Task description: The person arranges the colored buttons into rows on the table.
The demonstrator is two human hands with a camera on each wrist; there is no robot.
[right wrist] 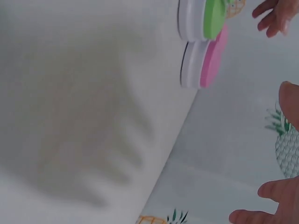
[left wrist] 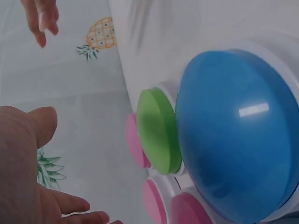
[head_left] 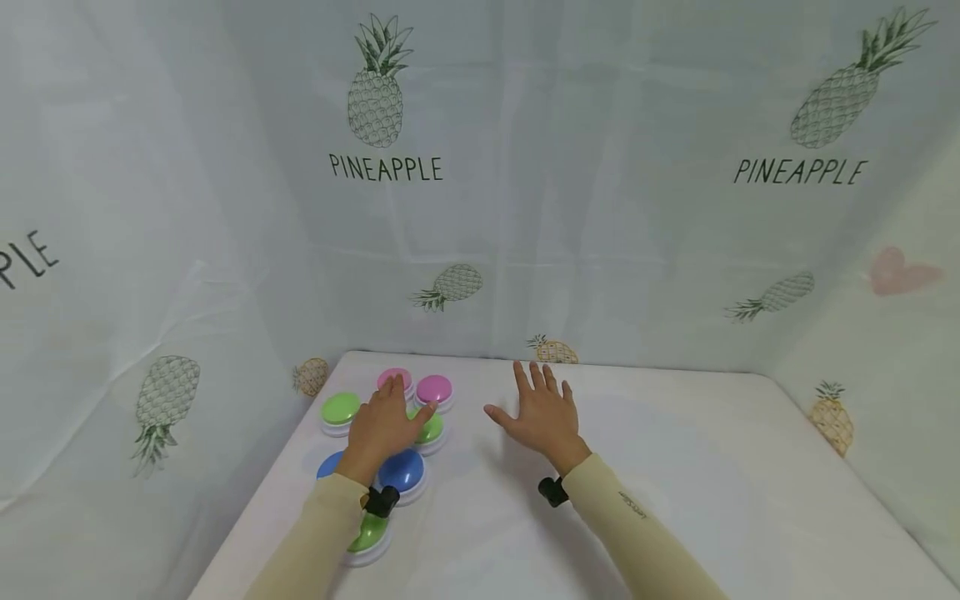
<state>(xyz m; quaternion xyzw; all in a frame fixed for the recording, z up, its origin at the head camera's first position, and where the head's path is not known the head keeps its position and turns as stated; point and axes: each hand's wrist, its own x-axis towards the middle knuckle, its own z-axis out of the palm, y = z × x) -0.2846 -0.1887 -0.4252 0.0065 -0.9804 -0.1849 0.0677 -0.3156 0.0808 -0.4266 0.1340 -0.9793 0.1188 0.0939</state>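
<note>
My left hand (head_left: 384, 427) is held over a cluster of round push buttons with white bases, its fingers extended and the thumb out to the side. In the left wrist view a gap separates it from the buttons. Around it are two pink buttons (head_left: 434, 389), a green button (head_left: 341, 408) on the left, another green button (head_left: 430, 427) by the thumb, and blue buttons (head_left: 401, 470) under the wrist. A further green button (head_left: 367, 535) is partly hidden by the left forearm. Fingers spread, my right hand (head_left: 542, 418) hovers above the table, holding nothing, its shadow below.
The white table (head_left: 675, 475) ends at a back edge against a pale curtain (head_left: 585, 200) printed with pineapples. More curtain hangs along the left and right sides. A dark wrist camera (head_left: 553, 492) sits on the right wrist, another (head_left: 381, 502) on the left.
</note>
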